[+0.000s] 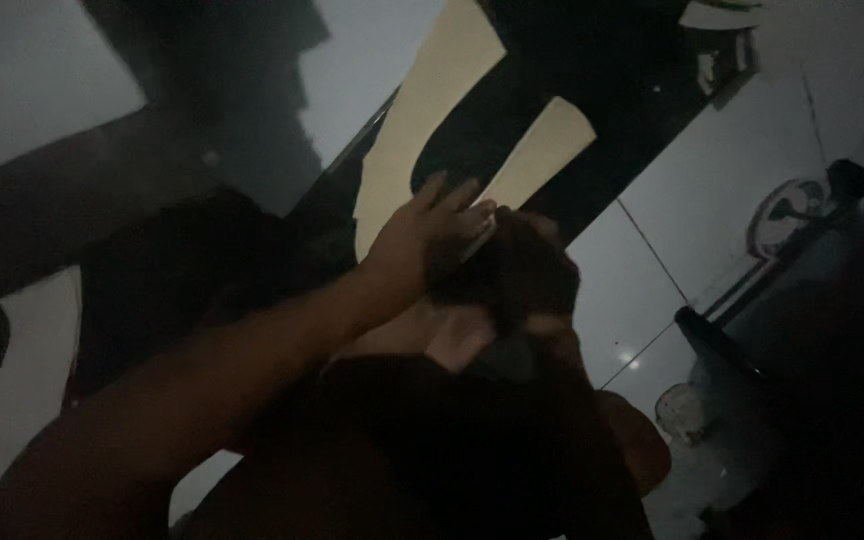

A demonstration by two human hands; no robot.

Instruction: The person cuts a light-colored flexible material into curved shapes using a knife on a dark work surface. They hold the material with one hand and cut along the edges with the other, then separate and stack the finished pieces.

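Dim room, pale tiled floor (692,190). The left hand (427,232) grips dark cloth (512,270) with a cream sheet (542,150) just beyond; the right hand's grasp cannot be told

You had no package, label, sign or screen before you that could be made out in the dim light, only dark and pale flat pieces on the tiled floor.
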